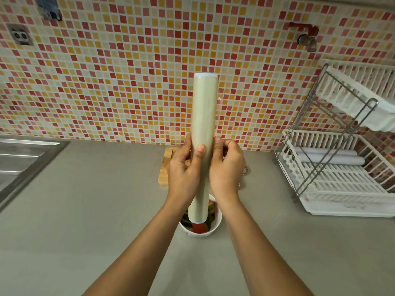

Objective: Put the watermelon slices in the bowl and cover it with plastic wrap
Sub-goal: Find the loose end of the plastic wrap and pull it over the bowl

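Watermelon slices [197, 227] sit in the bowl [217, 226] (that step looks done). Above it, left grip [183, 174] clasps the plastic wrap roll [204, 107], right grip [226, 167] pinches its side; covering remains.

The pale roll of plastic wrap [204, 124] stands between our left hand [183, 169] and right hand [227, 167], over the white bowl [218, 223] with red watermelon slices [212, 210] in it. On our grey counter [96, 210] the wooden cutting board [165, 167] lies behind the bowl, the steel sink [23, 159] left, the white dish rack [337, 174] right.
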A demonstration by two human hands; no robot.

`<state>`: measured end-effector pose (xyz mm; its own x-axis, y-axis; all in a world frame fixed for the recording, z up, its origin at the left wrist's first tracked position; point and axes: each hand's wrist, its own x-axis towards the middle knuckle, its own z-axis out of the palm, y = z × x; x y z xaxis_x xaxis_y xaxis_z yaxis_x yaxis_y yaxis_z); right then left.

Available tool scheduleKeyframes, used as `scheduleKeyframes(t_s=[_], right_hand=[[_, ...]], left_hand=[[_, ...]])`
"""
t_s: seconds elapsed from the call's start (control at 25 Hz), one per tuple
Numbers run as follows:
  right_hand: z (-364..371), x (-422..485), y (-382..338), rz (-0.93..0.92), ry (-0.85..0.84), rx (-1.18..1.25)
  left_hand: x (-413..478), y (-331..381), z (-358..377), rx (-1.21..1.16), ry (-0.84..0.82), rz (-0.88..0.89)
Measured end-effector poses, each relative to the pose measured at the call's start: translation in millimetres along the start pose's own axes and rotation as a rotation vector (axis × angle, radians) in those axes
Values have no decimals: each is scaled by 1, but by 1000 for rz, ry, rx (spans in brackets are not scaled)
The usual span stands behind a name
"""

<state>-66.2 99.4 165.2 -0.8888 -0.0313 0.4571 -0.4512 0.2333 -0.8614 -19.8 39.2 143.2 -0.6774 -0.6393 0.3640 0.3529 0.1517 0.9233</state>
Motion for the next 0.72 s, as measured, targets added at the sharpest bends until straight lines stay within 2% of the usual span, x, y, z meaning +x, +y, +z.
scheduleKeyframes(t_s=[0.08,0.12,0.24,0.36,0.52,0.72], right_hand=[[0,4,-2,30,-54,-20],[0,6,-2,84,-91,44],[-7,14,-6,335,-222,467],[-11,13,-7,292,-302,566],[-4,4,-15,275,-137,576],[1,3,-18,257,-95,487]], left_hand=[[2,2,-2,-17,-10,-6],[3,3,-4,-52,-12,-23],[6,6,-9,-173,-39,-56],[5,9,-9,-230,-75,-75],[2,9,-1,-296,-89,-98],[1,7,0,-311,-67,-129]])
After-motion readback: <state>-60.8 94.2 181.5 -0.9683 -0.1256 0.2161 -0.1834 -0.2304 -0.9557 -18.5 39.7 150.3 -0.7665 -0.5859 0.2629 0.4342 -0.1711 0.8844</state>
